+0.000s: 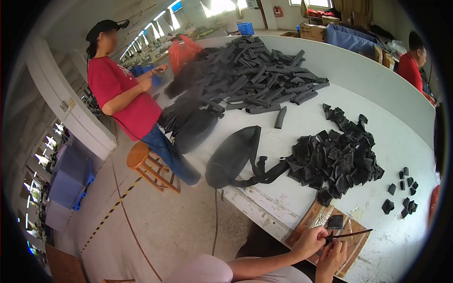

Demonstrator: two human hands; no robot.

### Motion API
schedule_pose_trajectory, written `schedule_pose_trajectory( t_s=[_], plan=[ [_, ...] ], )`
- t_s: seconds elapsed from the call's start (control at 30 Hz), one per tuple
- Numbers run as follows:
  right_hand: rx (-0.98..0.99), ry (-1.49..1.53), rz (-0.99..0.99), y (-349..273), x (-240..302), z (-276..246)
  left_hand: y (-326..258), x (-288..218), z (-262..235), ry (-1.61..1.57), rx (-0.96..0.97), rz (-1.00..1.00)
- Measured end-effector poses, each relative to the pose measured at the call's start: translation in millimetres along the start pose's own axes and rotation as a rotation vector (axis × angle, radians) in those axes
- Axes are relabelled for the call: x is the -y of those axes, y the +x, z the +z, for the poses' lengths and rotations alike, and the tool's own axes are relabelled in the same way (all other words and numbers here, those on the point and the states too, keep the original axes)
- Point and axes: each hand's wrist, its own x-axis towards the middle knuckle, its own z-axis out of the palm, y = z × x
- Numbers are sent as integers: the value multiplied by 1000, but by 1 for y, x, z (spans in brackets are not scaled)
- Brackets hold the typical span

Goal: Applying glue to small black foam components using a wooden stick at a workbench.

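Note:
At the table's near edge my left hand (pixel 309 243) and my right hand (pixel 332 257) meet with fingers closed. Pinched between them is a small black piece (pixel 329 238), apparently fabric. A thin dark stick (pixel 356 233) juts from it to the right, its end free; the fingers hide how it is held. Below the hands lies a worn brown board (pixel 351 226) partly covered with clear tape. On the board, just beyond my fingers, rests a flat black square (pixel 335 221). A heap of small black fabric pieces (pixel 330 160) sits beyond the board.
Several loose black pieces (pixel 388 206) lie at the right. A big pile of black fabric tubes (pixel 255 70) covers the far table. A black bag-like bundle (pixel 234 158) with straps sits at the left edge. A person (pixel 113 85) stands beside a wooden stool (pixel 141 158); another sits far right.

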Motion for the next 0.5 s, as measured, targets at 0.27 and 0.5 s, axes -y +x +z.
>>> schedule_pose_trajectory(
  t_s=[0.27, 0.5],
  plan=[
    [-43, 49, 46, -3, -7, 1, 3, 2, -4, -581, 138, -198],
    [54, 625, 310, 13, 4, -26, -9, -36, -23, -846, 509, -239]
  ],
)
